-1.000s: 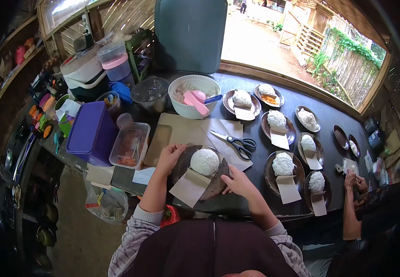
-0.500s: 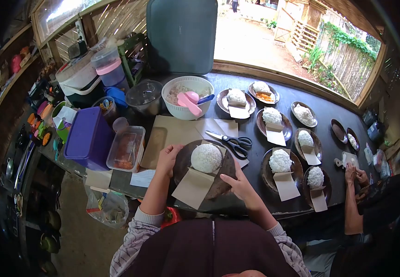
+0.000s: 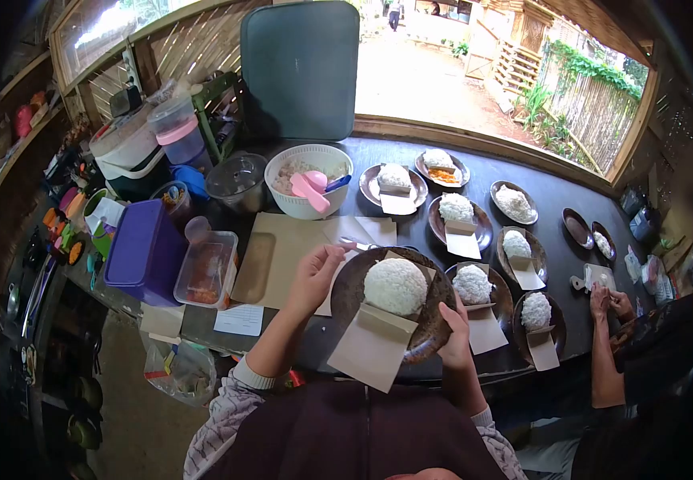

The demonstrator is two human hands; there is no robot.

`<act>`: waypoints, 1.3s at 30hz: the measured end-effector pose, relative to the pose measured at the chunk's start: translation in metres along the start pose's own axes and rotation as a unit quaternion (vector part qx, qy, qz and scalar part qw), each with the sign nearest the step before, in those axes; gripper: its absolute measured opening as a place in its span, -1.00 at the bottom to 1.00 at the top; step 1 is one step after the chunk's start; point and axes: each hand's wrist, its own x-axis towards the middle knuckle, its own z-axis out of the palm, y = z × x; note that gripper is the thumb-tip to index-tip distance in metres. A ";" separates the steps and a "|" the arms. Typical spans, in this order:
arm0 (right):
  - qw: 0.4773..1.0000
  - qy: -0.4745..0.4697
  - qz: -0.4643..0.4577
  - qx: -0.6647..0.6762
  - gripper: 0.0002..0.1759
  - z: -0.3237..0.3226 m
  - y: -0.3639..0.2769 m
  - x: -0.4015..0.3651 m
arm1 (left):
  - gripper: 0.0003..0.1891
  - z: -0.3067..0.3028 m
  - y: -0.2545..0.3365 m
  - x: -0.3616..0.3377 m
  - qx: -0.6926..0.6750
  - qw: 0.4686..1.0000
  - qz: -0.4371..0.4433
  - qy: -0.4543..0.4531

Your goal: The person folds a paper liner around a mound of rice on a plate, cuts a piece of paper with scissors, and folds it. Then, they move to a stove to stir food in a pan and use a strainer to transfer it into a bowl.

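A dark brown plate (image 3: 346,292) with a mound of white rice (image 3: 395,286) and folded brown paper (image 3: 372,346) is held up above the near edge of the table. My right hand (image 3: 456,332) grips the plate's right rim, thumb on top. At the upper left of the plate is my left hand (image 3: 317,276), fingertips pinched together beside the rim; whether anything is between them is too small to tell. Behind the plate, scissors (image 3: 354,243) are mostly hidden. Several similar plates of rice stand to the right, one (image 3: 503,298) partly behind my right hand.
A white basket (image 3: 273,190) holds rice and a pink scoop (image 3: 311,192). On the left are a purple box (image 3: 145,244) and a clear container (image 3: 205,276). At the far right, a co-worker's hands (image 3: 609,302) are at a small white board (image 3: 600,277).
The plate has moved right and nearer the camera, now covering most of the scissors. My right hand moved with it, while my left hand has come off the left rim. The view has shifted slightly.
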 end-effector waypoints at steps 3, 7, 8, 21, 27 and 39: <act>1.000 0.028 0.001 -0.009 -0.49 0.000 -0.019 -0.013 | -0.82 0.013 0.010 0.000 0.005 0.999 -0.014 -0.028; 0.999 0.029 -0.031 -0.018 -0.47 -0.011 -0.031 -0.024 | -0.76 0.017 -0.015 0.015 0.036 0.998 -0.025 -0.033; 0.999 0.035 -0.038 -0.015 -0.45 -0.008 -0.036 -0.028 | -0.74 0.018 -0.026 0.020 0.022 0.998 -0.051 -0.022; 0.990 0.088 -0.076 -0.075 -0.40 -0.034 -0.051 -0.050 | -0.78 0.052 -0.057 0.031 0.154 0.967 -0.087 -0.184; 0.987 0.109 -0.077 -0.089 -0.41 -0.037 -0.053 -0.055 | -0.88 0.049 -0.070 0.037 0.067 0.969 -0.110 -0.211; 0.985 0.109 -0.085 -0.104 -0.38 -0.037 -0.049 -0.054 | -0.90 0.049 -0.066 0.029 0.197 0.956 -0.083 -0.202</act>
